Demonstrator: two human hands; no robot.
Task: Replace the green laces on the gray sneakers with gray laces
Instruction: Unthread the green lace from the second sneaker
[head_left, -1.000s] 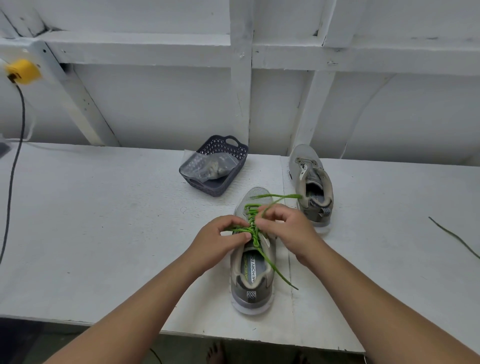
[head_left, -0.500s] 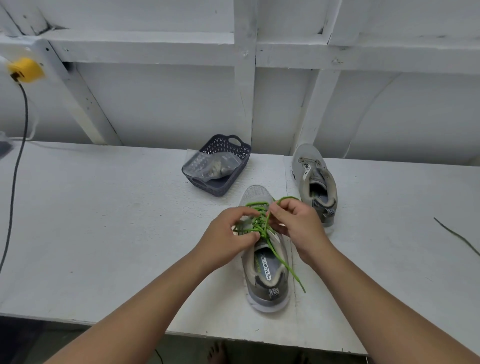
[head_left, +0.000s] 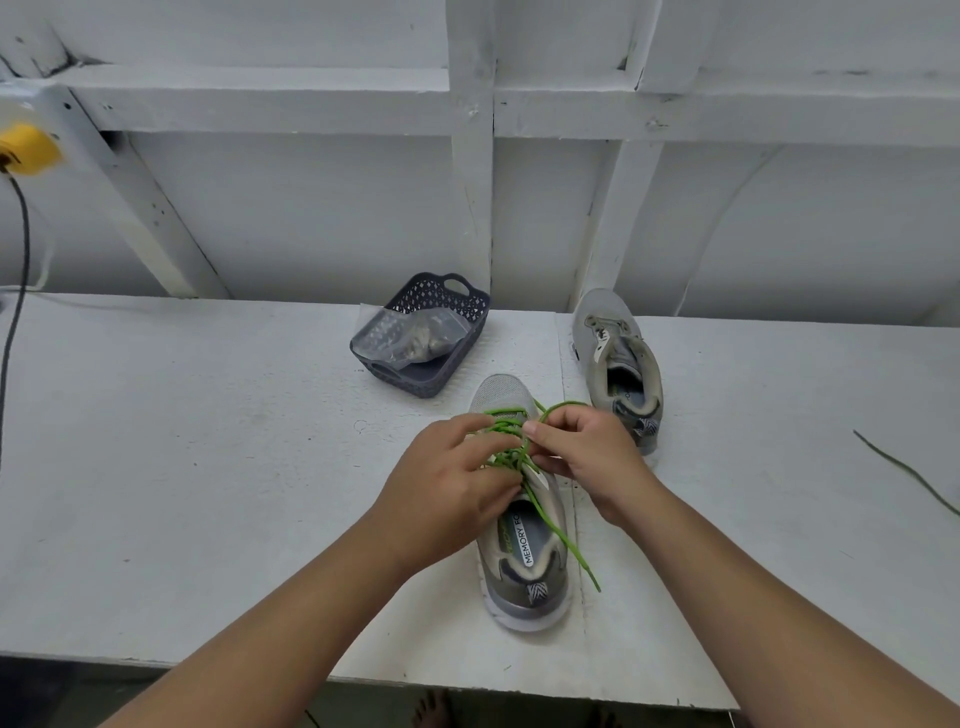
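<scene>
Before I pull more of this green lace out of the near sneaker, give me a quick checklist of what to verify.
1. Left hand grips the green lace: ok.
2. Right hand pinches the lace: ok.
3. Near sneaker flat on the table: ok.
4. Loose lace end free over the sneaker's side: ok.
5. Lace free of knots at the eyelets: cannot tell, fingers cover it.
6. Replacement laces within reach: cannot tell; bag in the basket unclear.

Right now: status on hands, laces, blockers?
Both hands, left and right, pinching green lace on near sneaker. Far sneaker unlaced. Nothing blocking.
</scene>
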